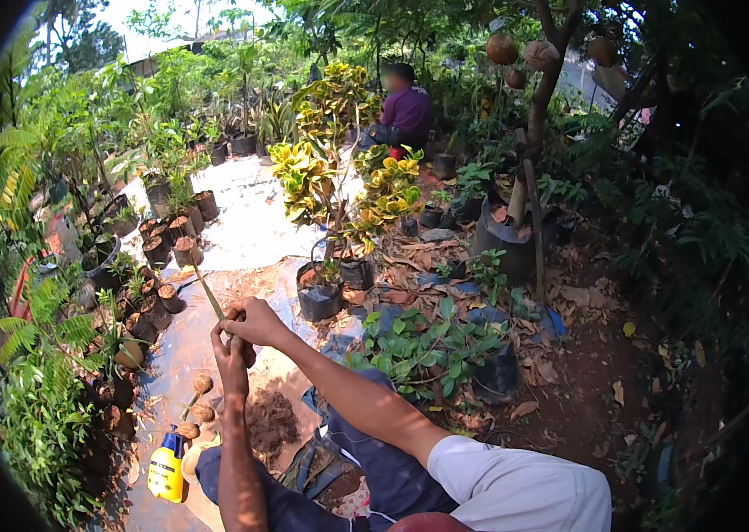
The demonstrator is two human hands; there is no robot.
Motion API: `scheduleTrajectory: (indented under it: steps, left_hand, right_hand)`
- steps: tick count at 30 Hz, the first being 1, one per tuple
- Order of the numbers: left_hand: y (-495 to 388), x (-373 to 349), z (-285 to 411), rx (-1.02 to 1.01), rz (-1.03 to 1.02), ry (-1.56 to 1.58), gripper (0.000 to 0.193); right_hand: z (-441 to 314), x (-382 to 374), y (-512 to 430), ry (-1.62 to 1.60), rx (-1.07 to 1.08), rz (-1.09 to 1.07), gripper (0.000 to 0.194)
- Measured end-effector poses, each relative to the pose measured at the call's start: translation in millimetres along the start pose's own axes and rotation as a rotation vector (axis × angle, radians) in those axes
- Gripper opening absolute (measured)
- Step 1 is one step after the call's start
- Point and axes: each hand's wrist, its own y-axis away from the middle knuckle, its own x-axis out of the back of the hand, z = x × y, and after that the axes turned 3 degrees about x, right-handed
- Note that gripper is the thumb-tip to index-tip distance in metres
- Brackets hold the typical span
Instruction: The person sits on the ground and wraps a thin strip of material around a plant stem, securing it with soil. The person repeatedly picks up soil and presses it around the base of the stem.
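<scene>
Both hands meet in front of me on a thin green-brown plant stem (207, 290), which slants up and to the left. My left hand (232, 356) grips its lower end from below. My right hand (256, 322) pinches it just above, with the fingers touching the left ones. The stem's lower end is hidden by the fingers. Beneath the hands a heap of dark soil (271, 420) lies on a sheet on the ground. Left of my left forearm are several brown round balls (202, 412) and a yellow spray bottle (166, 469) with a blue top.
Small potted seedlings in black bags (156, 311) line the left side. Ahead stands a yellow-green croton (331, 179) in a black grow bag (318, 296). A leafy plant (424, 346) grows close on my right. A person in purple (406, 113) sits farther back.
</scene>
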Motion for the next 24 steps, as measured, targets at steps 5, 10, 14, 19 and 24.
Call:
scheduleTrajectory:
  steps: [5,10,14,19,24]
  left_hand:
    - [-1.6,-3.8,-0.7,-0.048,0.02,-0.07,0.042]
    - [-4.7,-1.2,0.1,-0.027,-0.078,-0.036,0.044]
    - [-6.4,3.5,2.4,-0.041,-0.067,-0.155,0.044]
    - [-8.4,4.4,-1.9,-0.044,-0.074,-0.102,0.035]
    - [-10.1,6.0,-4.6,0.017,-0.075,-0.103,0.021]
  right_hand:
    - [4.4,-0.8,-2.7,-0.004,-0.023,0.018,0.027]
    - [6.5,1.4,-3.0,0.011,-0.03,0.019,0.029]
    - [5.6,0.9,-3.1,-0.027,-0.039,-0.017,0.028]
    - [0.3,-0.7,-0.7,-0.015,-0.05,0.026,0.028]
    - [-4.0,1.1,-0.7,0.047,-0.083,0.04,0.027]
